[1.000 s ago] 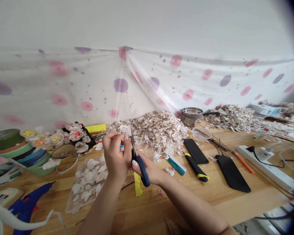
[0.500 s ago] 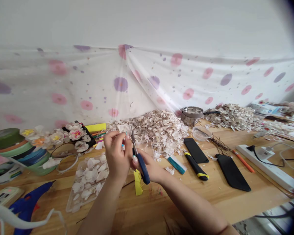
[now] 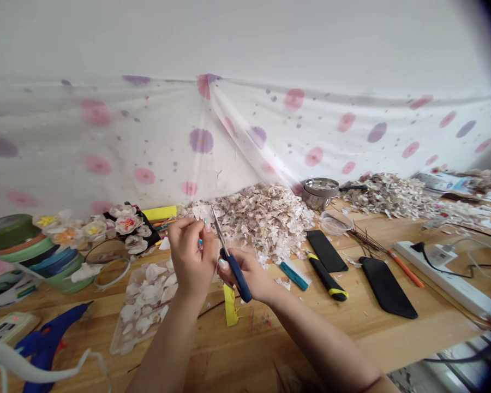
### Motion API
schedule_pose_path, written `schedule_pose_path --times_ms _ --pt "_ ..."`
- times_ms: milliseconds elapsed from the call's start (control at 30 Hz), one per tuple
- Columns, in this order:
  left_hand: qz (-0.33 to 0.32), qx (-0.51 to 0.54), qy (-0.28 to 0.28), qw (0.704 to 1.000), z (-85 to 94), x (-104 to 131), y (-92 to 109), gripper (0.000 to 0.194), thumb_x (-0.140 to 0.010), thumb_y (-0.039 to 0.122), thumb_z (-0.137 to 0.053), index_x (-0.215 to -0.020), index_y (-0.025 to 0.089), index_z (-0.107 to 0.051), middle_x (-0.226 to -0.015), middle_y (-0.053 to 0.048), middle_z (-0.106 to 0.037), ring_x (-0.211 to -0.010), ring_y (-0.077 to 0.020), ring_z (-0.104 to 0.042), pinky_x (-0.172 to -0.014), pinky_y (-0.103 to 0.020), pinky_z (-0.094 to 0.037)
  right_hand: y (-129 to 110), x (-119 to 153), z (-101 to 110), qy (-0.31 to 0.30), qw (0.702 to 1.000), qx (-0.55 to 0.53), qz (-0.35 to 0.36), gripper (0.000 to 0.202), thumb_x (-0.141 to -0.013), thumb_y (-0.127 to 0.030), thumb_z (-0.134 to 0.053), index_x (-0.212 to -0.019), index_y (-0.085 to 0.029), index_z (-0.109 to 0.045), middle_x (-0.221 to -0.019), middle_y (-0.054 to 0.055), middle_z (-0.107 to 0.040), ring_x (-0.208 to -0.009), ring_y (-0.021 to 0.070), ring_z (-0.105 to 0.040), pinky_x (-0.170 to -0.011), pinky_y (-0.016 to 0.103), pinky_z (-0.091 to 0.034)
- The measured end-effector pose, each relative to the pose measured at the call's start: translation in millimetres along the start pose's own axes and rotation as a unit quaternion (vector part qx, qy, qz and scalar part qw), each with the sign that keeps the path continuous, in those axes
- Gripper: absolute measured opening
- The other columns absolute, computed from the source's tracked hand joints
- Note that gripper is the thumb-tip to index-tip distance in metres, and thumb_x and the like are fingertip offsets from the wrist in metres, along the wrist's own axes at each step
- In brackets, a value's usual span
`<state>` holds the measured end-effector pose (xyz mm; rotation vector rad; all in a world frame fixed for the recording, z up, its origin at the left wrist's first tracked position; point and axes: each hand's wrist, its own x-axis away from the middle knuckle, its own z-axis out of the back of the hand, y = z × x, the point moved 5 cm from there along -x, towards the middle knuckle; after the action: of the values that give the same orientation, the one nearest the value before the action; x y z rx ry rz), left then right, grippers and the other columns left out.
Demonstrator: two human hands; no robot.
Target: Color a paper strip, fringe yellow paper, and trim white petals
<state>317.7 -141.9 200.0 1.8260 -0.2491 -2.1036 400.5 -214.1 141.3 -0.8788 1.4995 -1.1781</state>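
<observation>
My right hand (image 3: 243,273) is closed around the scissors (image 3: 238,270), which have dark blue handles; their blades point up and away. Beside the blades, my left hand (image 3: 194,254) is closed in a pinch, fingertips pressed together. What it pinches is too small or hidden to make out. Under and behind my left hand lies a clear tray (image 3: 118,341) with white petal-like pieces. Below my hands, a yellow strip with a fringed edge (image 3: 229,305) lies on the wooden table (image 3: 303,349). A large heap of dried whitish petals (image 3: 265,218) stands behind my hands.
On the right lie a yellow-and-black utility knife (image 3: 327,278), black flat pieces (image 3: 387,286), an orange pencil-like stick (image 3: 407,268) and a white power strip (image 3: 445,284). To the left are a blue glue gun (image 3: 51,341), tape rolls (image 3: 59,267) and petal flowers (image 3: 129,222). Metal bowls (image 3: 319,194) stand behind.
My left hand has shifted slightly left, away from the scissors. The scissors' blades have tipped a little to the left, and the gap between the hands is wider.
</observation>
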Motion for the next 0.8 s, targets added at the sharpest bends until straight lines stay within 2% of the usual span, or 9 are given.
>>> schedule_pose_path --times_ms 200,400,600,700,800 --pt "-0.009 0.007 0.001 1.000 2.1 -3.1 -3.3 0.006 -0.088 0.019 -0.053 -0.087 0.017 -0.059 -0.095 -0.006 -0.047 -0.084 -0.0153 -0.052 -0.069 -0.027 -0.047 -1.5 -0.6 5.2 0.003 1.000 0.011 -0.019 0.047 -0.073 -0.059 -0.065 -0.063 -0.020 -0.042 -0.054 -0.007 -0.038 -0.048 0.0073 -0.031 -0.045 0.021 -0.026" --pt "-0.004 0.027 0.007 1.000 4.9 -3.7 -4.6 0.006 -0.089 0.019 -0.053 -0.087 0.018 -0.059 -0.093 -0.005 -0.049 -0.083 -0.0144 -0.052 -0.070 -0.027 -0.046 -2.1 -0.8 5.7 0.002 1.000 0.004 -0.017 0.043 -0.075 -0.052 -0.067 -0.063 -0.020 -0.042 -0.054 -0.006 -0.038 -0.050 0.0079 -0.031 -0.045 0.021 -0.025" --pt "0.047 0.100 -0.003 0.994 2.7 -1.6 -8.2 0.006 -0.086 0.022 -0.057 -0.091 0.018 -0.057 -0.096 -0.003 -0.049 -0.072 -0.0106 -0.048 -0.062 -0.023 -0.042 2.1 -0.3 8.1 0.005 0.999 0.033 -0.021 0.039 -0.076 -0.047 -0.067 -0.063 -0.020 -0.043 -0.054 -0.006 -0.039 -0.050 0.0083 -0.032 -0.046 0.021 -0.025" --pt "0.084 0.129 -0.002 0.988 2.3 -3.2 -9.7 0.005 -0.088 0.022 -0.056 -0.084 0.019 -0.055 -0.087 0.000 -0.047 -0.072 -0.0108 -0.047 -0.064 -0.024 -0.040 4.2 0.5 9.3 0.007 0.997 0.072 -0.021 0.036 -0.078 -0.046 -0.065 -0.065 -0.019 -0.045 -0.055 -0.005 -0.041 -0.050 0.0086 -0.034 -0.046 0.021 -0.026" --pt "0.086 0.110 0.003 0.990 4.1 -5.5 -8.8 0.014 -0.089 0.021 -0.054 -0.075 0.019 -0.051 -0.075 0.003 -0.043 -0.070 -0.0114 -0.045 -0.066 -0.025 -0.038 6.1 1.0 9.2 0.001 0.996 0.088 -0.028 0.034 -0.078 -0.045 -0.064 -0.066 -0.019 -0.046 -0.055 -0.005 -0.041 -0.050 0.0084 -0.034 -0.046 0.021 -0.027"
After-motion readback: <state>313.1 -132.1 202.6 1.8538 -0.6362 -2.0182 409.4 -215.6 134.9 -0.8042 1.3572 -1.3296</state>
